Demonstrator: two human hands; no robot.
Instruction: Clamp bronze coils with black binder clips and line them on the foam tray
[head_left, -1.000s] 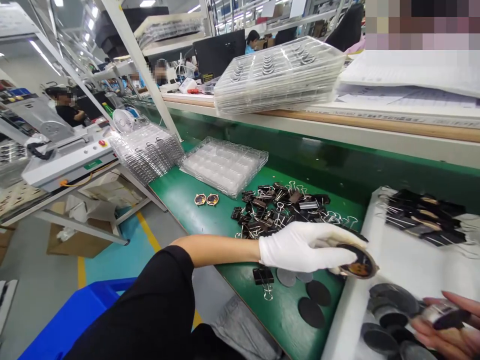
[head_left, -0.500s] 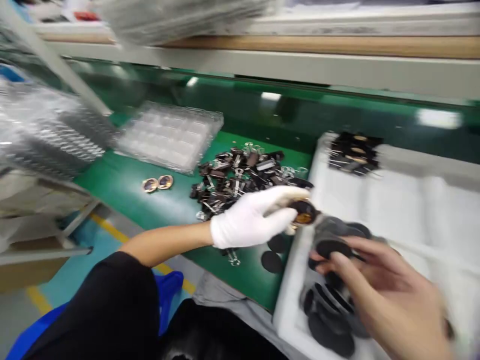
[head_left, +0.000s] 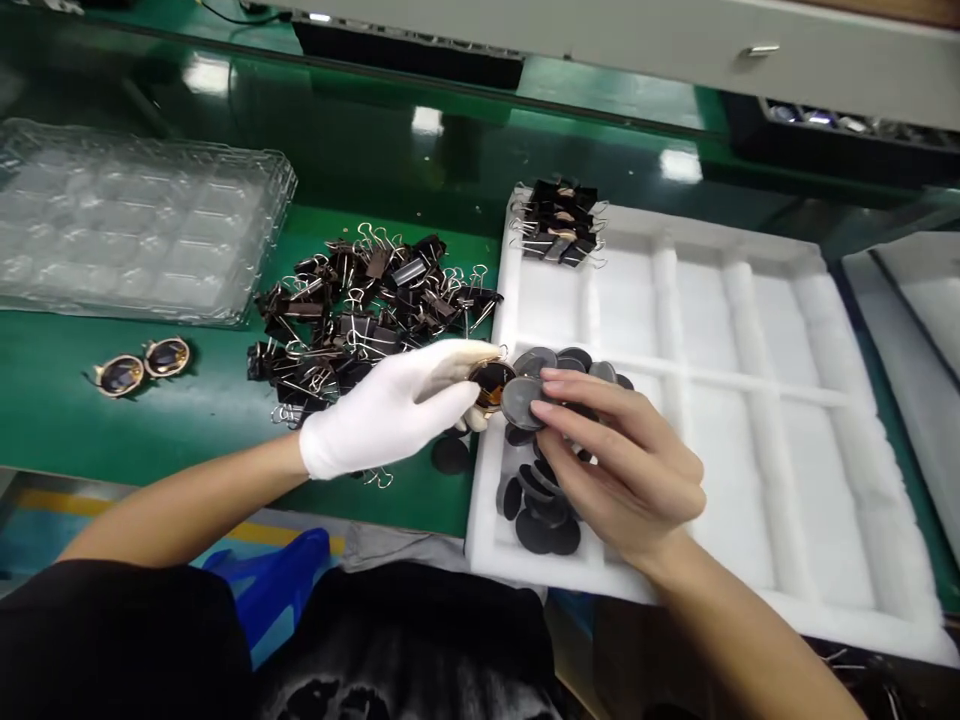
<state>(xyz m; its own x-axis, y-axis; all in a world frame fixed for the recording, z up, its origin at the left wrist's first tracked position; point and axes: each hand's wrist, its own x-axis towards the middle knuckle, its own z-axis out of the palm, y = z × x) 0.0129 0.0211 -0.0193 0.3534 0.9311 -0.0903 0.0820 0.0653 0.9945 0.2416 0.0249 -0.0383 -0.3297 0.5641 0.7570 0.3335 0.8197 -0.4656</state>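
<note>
My left hand (head_left: 397, 408), in a white glove, pinches a round gold-rimmed piece (head_left: 492, 384) with a dark amber face over the left rim of the white foam tray. Bare, my right hand (head_left: 630, 455) grips a thin dark grey disc (head_left: 520, 404) by its right edge. The disc's left edge is right beside the gold-rimmed piece; whether they touch I cannot tell. Below and behind the right hand, loose black discs (head_left: 541, 510) fill a tray compartment. Two similar gold-rimmed pieces (head_left: 144, 368) lie on the green table at left.
A heap of black binder clips (head_left: 367, 310) covers the table left of the white foam tray (head_left: 750, 385). More binder clips (head_left: 561, 225) sit in the tray's far left corner. A clear plastic tray (head_left: 135, 230) lies at far left. A grey shelf beam (head_left: 637, 40) crosses above.
The view has swung right. My right hand has brought a grey disc up beside the gold-rimmed piece, which my left hand still holds.
</note>
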